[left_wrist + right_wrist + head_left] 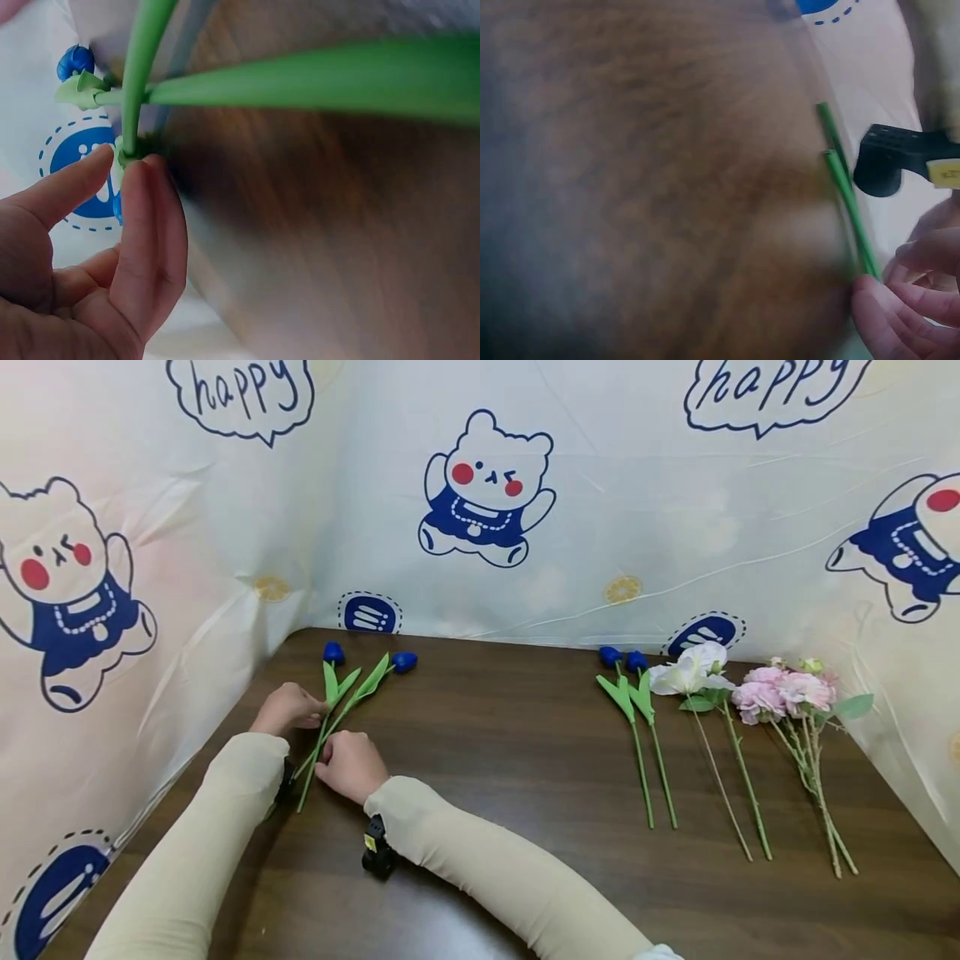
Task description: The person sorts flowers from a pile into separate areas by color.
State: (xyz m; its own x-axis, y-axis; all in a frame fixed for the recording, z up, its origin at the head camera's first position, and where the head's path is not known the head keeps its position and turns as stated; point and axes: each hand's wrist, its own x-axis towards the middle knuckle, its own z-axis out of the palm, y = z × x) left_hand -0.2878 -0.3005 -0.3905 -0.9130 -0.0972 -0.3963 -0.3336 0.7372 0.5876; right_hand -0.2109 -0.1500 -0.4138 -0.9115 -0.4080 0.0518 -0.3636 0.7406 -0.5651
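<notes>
Two artificial tulips with blue heads and green leaves are at the left of the table, their stems crossing. One blue tulip (333,652) has its head at the left; the other tulip (404,662) leans to the right. My left hand (288,708) pinches the left one just below its leaves, and the left wrist view shows the stem between thumb and fingers (135,225). Lower down, my right hand (352,766) pinches at the green stems (847,191) with thumb and fingertips. Their cut ends stick out beyond that hand; I cannot tell whether it grips one stem or both.
On the right of the brown table (495,727) lie two more blue tulips (641,735), white flowers (690,670) and a pink bunch (783,693), stems toward me. A printed cloth (600,527) surrounds the table's back and sides. A black camera (378,847) sits on the right wrist.
</notes>
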